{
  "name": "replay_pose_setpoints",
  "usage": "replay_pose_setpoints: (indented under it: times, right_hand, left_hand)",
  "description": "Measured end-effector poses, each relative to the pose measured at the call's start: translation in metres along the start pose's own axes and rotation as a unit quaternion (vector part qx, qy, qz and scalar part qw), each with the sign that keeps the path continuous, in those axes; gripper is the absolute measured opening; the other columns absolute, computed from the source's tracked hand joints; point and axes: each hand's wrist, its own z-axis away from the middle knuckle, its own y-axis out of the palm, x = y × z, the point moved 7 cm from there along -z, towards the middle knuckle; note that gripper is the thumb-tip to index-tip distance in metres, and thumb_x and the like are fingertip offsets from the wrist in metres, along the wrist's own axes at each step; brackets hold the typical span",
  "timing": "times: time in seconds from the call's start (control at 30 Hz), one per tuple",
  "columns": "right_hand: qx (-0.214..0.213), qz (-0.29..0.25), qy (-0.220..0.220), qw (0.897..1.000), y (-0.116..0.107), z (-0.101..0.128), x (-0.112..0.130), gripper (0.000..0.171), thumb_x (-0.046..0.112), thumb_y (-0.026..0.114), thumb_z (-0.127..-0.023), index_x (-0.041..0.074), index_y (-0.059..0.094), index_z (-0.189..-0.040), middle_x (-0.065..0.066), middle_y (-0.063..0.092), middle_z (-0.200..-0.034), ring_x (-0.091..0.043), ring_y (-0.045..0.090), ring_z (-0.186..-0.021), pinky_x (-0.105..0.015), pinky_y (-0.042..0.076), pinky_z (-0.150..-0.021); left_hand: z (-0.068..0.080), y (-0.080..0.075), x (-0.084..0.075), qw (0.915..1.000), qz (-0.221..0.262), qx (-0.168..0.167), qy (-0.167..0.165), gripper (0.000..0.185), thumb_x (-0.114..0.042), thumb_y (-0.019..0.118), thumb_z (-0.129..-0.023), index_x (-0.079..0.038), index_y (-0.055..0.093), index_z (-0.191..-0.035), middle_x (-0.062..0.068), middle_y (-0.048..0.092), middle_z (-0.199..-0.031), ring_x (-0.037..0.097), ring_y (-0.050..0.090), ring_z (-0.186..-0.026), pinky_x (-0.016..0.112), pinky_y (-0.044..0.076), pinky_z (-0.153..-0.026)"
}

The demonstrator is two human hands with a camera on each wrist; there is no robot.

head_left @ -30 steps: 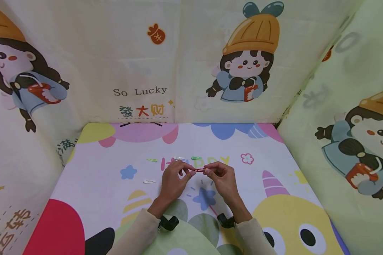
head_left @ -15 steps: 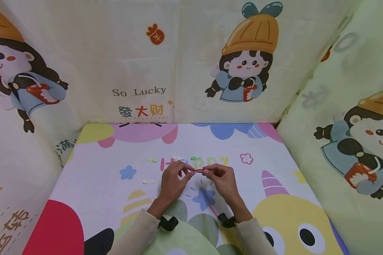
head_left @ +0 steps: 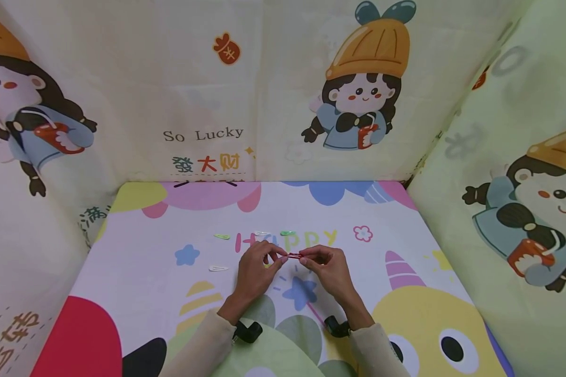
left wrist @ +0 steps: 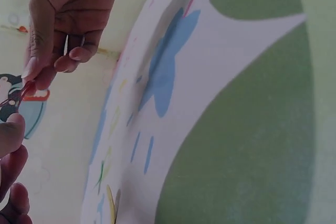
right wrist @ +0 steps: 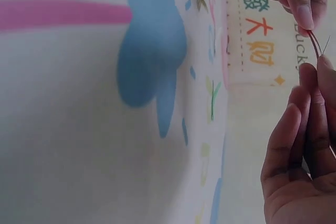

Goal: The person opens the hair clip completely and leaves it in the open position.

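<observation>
A red snap hair clip (head_left: 294,255) is held up between both hands over the table. My left hand (head_left: 257,267) pinches one end of it between thumb and fingertips, and my right hand (head_left: 329,267) pinches the other end. In the right wrist view the clip (right wrist: 314,43) looks curved, with a thin prong standing apart from its frame. Beyond the hands lie a light green clip (head_left: 222,236), a white clip (head_left: 262,233) and a green clip (head_left: 287,233). Another white clip (head_left: 218,268) lies left of my left hand. Something yellow (head_left: 267,266) shows partly behind that hand.
The table (head_left: 141,262) wears a cloth printed with cartoon shapes and letters. Printed fabric walls (head_left: 283,104) rise at its back and on both sides. A black wrist camera (head_left: 248,331) sits on the left wrist, and a second one (head_left: 336,326) on the right.
Both hands have sunk slightly toward the table's front, the red hair clip still between them. The head view has shifted a little. The clips on the table lie where they were.
</observation>
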Motion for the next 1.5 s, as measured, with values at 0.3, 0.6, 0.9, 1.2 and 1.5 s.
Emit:
replay_pose_setpoints:
  times: [0.3,0.6,0.9,1.2,1.5]
  right_hand:
    - [-0.028,0.123,-0.018,0.992,-0.002,-0.002,-0.002,0.016,0.014,0.09,-0.084,0.019,0.084,-0.098,0.001,0.079,-0.083,-0.014,0.067,-0.079,-0.025,0.056,-0.072]
    - [-0.025,0.234,-0.044,0.971,0.0,-0.007,-0.004,0.015,0.019,0.091,-0.083,0.023,0.084,-0.096,0.01,0.075,-0.081,-0.011,0.06,-0.08,-0.024,0.053,-0.068]
    - [-0.009,0.277,-0.052,0.959,0.003,-0.014,-0.005,0.013,0.018,0.091,-0.082,0.021,0.084,-0.093,0.01,0.078,-0.082,-0.014,0.057,-0.08,-0.027,0.049,-0.069]
    - [0.003,0.318,-0.052,0.947,0.006,-0.018,-0.006,0.012,0.019,0.09,-0.084,0.021,0.084,-0.093,0.008,0.081,-0.086,-0.011,0.059,-0.084,-0.028,0.047,-0.071]
    - [0.026,0.342,-0.032,0.939,0.009,-0.019,-0.01,0.011,0.014,0.089,-0.086,0.022,0.084,-0.091,0.009,0.079,-0.086,-0.017,0.065,-0.094,-0.036,0.048,-0.079]
  left_hand:
    - [0.001,0.009,0.007,0.9988,-0.036,0.032,-0.008,0.01,-0.025,0.088,-0.088,-0.023,0.081,-0.094,-0.007,0.063,-0.074,0.019,0.058,-0.073,0.025,0.045,-0.067]
    - [0.0,0.015,0.007,0.9955,-0.083,0.041,0.02,0.013,-0.024,0.092,-0.084,-0.022,0.083,-0.092,-0.007,0.064,-0.076,0.01,0.049,-0.072,0.026,0.043,-0.066]
    - [-0.001,0.025,0.012,0.9898,-0.126,0.066,0.008,0.013,-0.025,0.091,-0.084,-0.023,0.082,-0.092,-0.006,0.062,-0.077,0.011,0.049,-0.074,0.028,0.043,-0.068]
    - [-0.002,0.031,0.016,0.9867,-0.143,0.077,-0.005,0.013,-0.026,0.092,-0.083,-0.024,0.081,-0.089,-0.006,0.061,-0.075,0.01,0.047,-0.073,0.027,0.041,-0.067]
    - [-0.003,0.036,0.019,0.983,-0.164,0.082,0.004,0.008,-0.024,0.089,-0.084,-0.024,0.082,-0.088,-0.007,0.059,-0.073,0.011,0.048,-0.072,0.027,0.041,-0.067]
